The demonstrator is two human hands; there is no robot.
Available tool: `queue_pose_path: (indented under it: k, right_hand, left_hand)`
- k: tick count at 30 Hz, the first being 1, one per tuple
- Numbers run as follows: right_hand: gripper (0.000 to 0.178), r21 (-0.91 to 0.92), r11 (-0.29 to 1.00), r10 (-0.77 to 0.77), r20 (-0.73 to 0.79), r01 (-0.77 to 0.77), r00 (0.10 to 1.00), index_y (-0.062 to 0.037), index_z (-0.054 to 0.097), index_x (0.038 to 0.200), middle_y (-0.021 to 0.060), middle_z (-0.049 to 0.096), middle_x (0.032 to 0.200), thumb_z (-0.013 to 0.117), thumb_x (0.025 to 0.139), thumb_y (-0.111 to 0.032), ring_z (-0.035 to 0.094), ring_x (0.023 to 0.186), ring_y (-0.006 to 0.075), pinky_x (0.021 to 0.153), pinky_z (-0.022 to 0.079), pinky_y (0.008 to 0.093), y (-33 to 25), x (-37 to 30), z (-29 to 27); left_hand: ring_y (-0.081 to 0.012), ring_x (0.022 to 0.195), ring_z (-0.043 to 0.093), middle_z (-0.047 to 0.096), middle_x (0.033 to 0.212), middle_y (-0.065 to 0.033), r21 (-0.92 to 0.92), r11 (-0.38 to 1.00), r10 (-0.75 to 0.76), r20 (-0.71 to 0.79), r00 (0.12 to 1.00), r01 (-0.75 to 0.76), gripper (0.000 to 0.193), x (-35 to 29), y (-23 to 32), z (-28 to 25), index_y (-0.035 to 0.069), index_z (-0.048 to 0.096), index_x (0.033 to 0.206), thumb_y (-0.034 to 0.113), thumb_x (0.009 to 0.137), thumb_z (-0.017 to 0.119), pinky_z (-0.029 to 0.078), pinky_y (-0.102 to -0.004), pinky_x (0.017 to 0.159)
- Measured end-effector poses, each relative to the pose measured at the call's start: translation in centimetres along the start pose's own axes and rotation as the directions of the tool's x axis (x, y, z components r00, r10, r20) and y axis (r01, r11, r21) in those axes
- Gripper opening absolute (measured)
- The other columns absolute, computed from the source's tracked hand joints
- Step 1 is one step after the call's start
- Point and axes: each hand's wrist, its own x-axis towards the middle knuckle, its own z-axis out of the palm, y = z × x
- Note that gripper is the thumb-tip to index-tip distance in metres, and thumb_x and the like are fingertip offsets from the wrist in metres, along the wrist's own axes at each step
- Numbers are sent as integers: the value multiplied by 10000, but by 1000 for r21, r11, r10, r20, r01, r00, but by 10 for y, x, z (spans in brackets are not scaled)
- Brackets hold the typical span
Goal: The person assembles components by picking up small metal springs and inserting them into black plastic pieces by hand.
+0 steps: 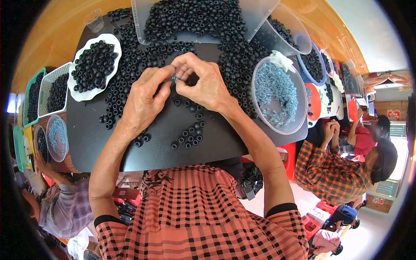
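The left hand (143,100) and right hand (206,86) pinch a spring (174,77) between their fingers; light, steady pressure, clear of loose caps (189,138) nearer the body, should help.

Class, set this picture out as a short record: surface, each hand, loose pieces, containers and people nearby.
Surface: dark tabletop
Left hand: fingertips pinching a small bluish piece
Right hand: fingertips at the same piece; grip unclear
Loose pieces: black hollow pieces scattered and heaped
Containers: white wavy-edged plate and clear box, both with black pieces; clear round tub with blue pieces
People nearby: one at right in an orange-and-black checked shirt
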Motion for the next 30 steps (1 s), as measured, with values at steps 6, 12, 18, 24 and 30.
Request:
queue_pose_path:
  k: [6,12,18,24,30]
  right_hand:
    - [220,318,923,220,21,-215,975,9,558,987,37,629,861,601,777,61,606,792,95,728,504,225,1,-2,-2]
    - [146,499,829,279,20,-252,960,38,620,939,44,655,814,636,799,0,634,731,86,665,519,230,10,-3,-3]
    - [123,461,863,233,-3,-205,972,39,658,937,55,673,788,604,844,-20,653,731,101,648,513,218,13,-3,-3]
    - [121,432,860,280,49,-273,959,35,641,974,39,650,855,617,867,-16,625,765,98,703,510,218,10,-4,-1]
    - [116,483,833,310,-5,-269,951,25,653,903,32,658,768,649,795,-17,620,683,73,639,511,214,11,-5,5]
  left_hand:
    - [-266,867,619,622,921,-136,35,993,109,9,994,-109,256,7,0,-1,-5,598,1048,-53,797,593,504,-339,743]
    - [-191,819,641,644,900,-107,-162,977,-137,11,991,137,229,6,-2,3,-7,602,1034,-28,806,593,500,-293,734]
    - [-170,804,640,645,881,-98,-142,981,-145,-57,988,135,214,6,-5,4,-3,601,1024,-10,811,585,497,-283,733]
    - [-190,790,636,634,865,-101,-56,997,-59,-98,993,54,201,6,-2,4,0,597,1001,-24,801,593,496,-288,717]
    - [-206,778,633,629,866,-105,-14,1000,7,-96,995,-8,191,6,-2,4,-2,592,991,-30,802,601,496,-293,707]
